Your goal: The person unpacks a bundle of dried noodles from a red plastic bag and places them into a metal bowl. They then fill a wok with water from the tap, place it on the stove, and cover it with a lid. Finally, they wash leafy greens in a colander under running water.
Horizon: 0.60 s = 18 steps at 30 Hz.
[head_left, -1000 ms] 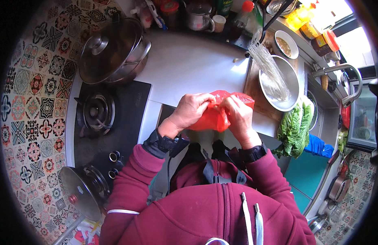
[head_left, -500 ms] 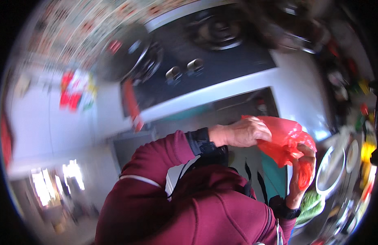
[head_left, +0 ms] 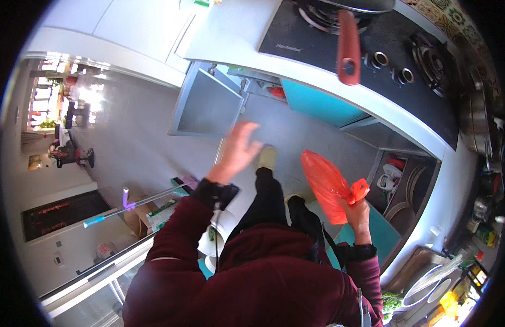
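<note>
My right grip (head_left: 358, 215) is closed around the gathered neck of a red plastic bag (head_left: 326, 185); the bag slants out to my left, above the floor (head_left: 154, 117), and I cannot tell what is inside it. My left grip (head_left: 239, 155) holds nothing; its fingers are spread and blurred. The pan (head_left: 367, 6) on the gas cooktop (head_left: 318, 46) is cut off by the upper rim of view, though its reddish handle (head_left: 348, 49) shows, jutting past the front edge of the white surface (head_left: 225, 35). My right sleeve partly hides some leafy greens (head_left: 393, 301). The grey floor runs between my left grip and the open cabinet door (head_left: 206, 103), which stands well apart from the bag. Nearer my right grip, an open lower cabinet (head_left: 375, 182) narrows the room on that side. Pale lettering marks the cooktop's front corner; reddish characters on a dark mat (head_left: 61, 212) are too small to make out.
</note>
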Motion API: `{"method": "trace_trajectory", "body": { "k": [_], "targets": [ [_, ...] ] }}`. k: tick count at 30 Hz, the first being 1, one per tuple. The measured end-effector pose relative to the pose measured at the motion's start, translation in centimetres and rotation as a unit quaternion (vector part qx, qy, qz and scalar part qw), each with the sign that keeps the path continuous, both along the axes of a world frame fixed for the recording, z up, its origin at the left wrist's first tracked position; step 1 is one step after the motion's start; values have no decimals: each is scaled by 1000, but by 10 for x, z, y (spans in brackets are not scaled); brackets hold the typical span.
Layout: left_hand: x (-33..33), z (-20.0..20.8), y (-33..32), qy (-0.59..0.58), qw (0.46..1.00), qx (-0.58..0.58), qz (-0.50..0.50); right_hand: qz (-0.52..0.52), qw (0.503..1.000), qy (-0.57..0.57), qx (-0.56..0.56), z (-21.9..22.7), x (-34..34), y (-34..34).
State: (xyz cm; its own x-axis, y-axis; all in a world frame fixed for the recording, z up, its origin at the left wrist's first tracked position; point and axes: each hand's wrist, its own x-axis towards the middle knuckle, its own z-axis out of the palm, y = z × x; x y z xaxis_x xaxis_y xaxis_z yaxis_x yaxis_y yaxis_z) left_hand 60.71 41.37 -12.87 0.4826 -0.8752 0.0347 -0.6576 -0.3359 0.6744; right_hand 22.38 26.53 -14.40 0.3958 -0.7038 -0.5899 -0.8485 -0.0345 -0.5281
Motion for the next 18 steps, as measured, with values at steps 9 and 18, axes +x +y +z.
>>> {"method": "trace_trajectory", "body": {
  "k": [9, 18],
  "targets": [
    [217, -51, 175, -202, 919, 138, 309, -164, 917, -136, 337, -78, 133, 65],
    [229, -63, 166, 20, 947, 160, 277, -339, 786, -387, 343, -118, 381, -23]
  ]
}}
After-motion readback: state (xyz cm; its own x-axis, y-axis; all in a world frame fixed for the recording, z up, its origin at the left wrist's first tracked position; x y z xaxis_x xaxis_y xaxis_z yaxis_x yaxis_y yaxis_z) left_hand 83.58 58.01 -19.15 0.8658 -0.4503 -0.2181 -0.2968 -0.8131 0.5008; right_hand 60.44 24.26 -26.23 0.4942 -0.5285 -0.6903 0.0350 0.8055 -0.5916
